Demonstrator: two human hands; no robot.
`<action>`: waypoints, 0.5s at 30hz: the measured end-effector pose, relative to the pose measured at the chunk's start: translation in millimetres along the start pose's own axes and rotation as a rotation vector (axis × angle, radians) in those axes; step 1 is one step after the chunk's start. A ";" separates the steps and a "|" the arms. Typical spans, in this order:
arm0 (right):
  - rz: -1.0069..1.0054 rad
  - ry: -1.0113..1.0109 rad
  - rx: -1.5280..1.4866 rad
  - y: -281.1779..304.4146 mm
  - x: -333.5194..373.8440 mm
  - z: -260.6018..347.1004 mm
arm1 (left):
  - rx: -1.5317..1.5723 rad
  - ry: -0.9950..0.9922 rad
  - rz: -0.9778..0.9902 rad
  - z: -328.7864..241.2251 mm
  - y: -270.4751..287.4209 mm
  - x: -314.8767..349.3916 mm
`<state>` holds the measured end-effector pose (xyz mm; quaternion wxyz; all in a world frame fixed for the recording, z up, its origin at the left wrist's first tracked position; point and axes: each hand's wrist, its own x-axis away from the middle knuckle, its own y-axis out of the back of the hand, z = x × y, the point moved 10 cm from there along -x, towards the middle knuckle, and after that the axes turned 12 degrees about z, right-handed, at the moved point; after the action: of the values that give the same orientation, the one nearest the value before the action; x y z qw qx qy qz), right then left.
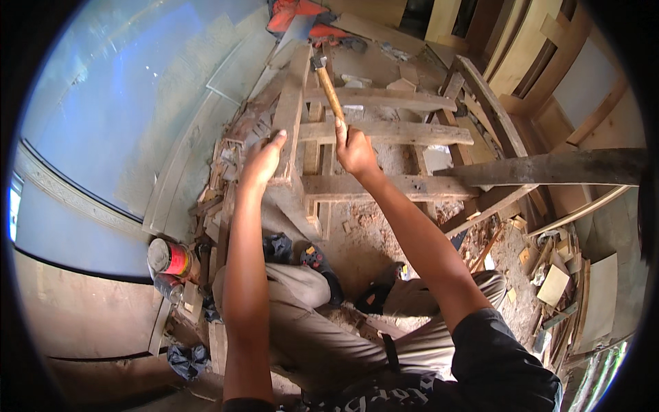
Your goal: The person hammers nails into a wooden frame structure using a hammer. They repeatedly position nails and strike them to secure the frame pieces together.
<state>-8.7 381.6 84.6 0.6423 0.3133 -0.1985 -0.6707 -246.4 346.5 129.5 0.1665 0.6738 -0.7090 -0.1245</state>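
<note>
My right hand (355, 150) grips the wooden handle of a hammer (328, 88), whose metal head points away from me near the top of a rough wooden frame (384, 130). The frame has an upright plank and several cross slats and lies on the dirt floor in front of my knees. My left hand (263, 161) rests flat on the upright plank (290, 113), fingers stretched forward, holding nothing. The hammer head sits just to the right of that plank's far end.
A red and white tin can (169, 258) stands at the left by loose wood scraps. A dark beam (549, 167) crosses on the right. Offcuts and boards (556, 281) are piled at the right. A pale blue panel (117, 103) fills the left. My sandalled feet (317, 264) sit below the frame.
</note>
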 end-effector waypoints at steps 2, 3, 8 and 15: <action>0.205 -0.215 -0.063 -15.9 3.1 -30.7 | -0.050 0.060 -0.001 7.4 -1.3 -5.6; 0.467 -0.471 -0.149 -37.2 10.7 -55.9 | -0.017 0.018 0.014 7.3 -3.6 -7.9; 0.339 -0.272 -0.085 1.0 -7.7 -33.0 | -0.067 -0.038 -0.026 0.7 0.7 -2.3; 0.080 -0.149 0.041 63.8 27.0 -47.9 | -0.762 -0.504 -0.532 -92.0 0.6 55.4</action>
<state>71.3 355.4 88.0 0.6456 0.2673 -0.2717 -0.6618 -211.9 295.7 217.6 0.1865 0.6716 -0.4359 -0.5694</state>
